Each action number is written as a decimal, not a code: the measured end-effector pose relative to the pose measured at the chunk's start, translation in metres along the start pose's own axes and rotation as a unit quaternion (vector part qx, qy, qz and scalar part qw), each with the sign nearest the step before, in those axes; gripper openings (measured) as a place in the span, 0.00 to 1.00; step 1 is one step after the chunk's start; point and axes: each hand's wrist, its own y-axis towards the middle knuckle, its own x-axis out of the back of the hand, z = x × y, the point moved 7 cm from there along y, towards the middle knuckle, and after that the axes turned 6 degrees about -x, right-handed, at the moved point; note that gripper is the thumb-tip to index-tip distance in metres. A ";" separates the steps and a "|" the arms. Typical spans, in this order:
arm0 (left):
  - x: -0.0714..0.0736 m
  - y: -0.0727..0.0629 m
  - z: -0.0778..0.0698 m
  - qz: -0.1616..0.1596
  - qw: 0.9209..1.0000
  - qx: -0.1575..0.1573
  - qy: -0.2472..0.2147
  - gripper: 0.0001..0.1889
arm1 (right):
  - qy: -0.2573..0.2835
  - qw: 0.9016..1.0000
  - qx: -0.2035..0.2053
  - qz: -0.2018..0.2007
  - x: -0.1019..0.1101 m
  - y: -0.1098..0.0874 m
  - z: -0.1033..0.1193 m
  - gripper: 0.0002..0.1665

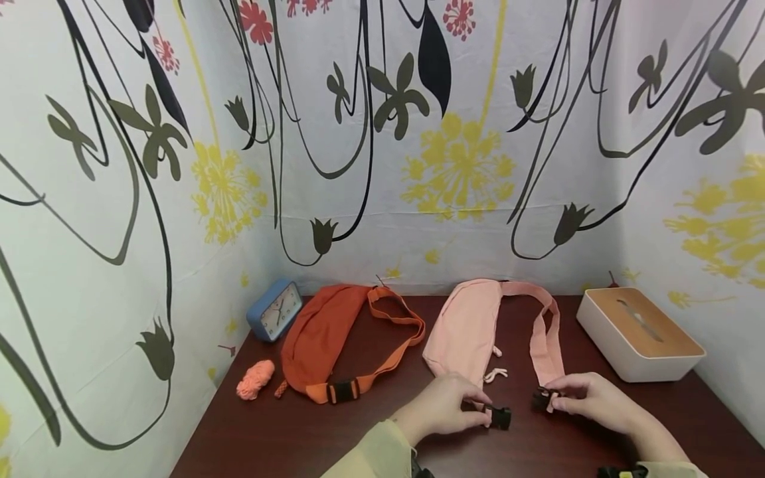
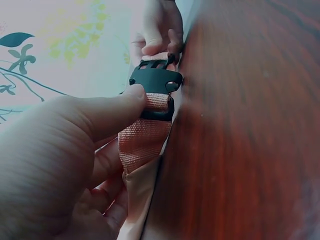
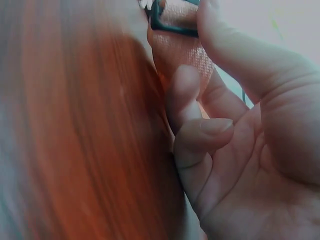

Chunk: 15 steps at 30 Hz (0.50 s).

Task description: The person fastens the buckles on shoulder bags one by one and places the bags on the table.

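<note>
A pink waist bag [image 1: 465, 325] lies on the dark red-brown table, its strap [image 1: 545, 345] looping round to the right. My left hand [image 1: 445, 410] pinches the black buckle socket [image 1: 499, 417] at the bag's near end; in the left wrist view the thumb presses on the socket [image 2: 156, 80] and the webbing. Across a small gap, my right hand [image 1: 592, 401] pinches the black buckle prong half [image 1: 542, 398] on the strap's end. In the head view the two halves stand apart. Only an edge of the prong half [image 3: 175, 22] shows in the right wrist view.
Left of the pink bag lies an orange waist bag [image 1: 323, 335] with its buckle [image 1: 343, 391] fastened. A blue alarm clock [image 1: 275, 311] and a coral yarn bundle [image 1: 255, 380] sit at the left. A white tissue box [image 1: 639, 332] with a wooden lid stands at the right.
</note>
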 end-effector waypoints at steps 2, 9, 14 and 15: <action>-0.001 0.000 0.000 -0.001 1.000 -0.001 0.007 0.10 | 0.002 1.000 -0.013 -0.010 -0.002 0.001 0.000 0.12; -0.001 -0.002 0.000 -0.014 1.000 -0.004 0.006 0.09 | -0.013 0.996 -0.075 -0.055 -0.005 0.008 0.000 0.11; -0.002 -0.004 0.005 -0.025 0.999 0.024 -0.032 0.09 | 0.002 0.995 -0.075 -0.065 -0.008 0.010 0.003 0.11; -0.003 -0.005 0.007 -0.027 0.998 0.034 -0.044 0.10 | 0.007 0.995 -0.072 -0.065 -0.008 0.010 0.003 0.12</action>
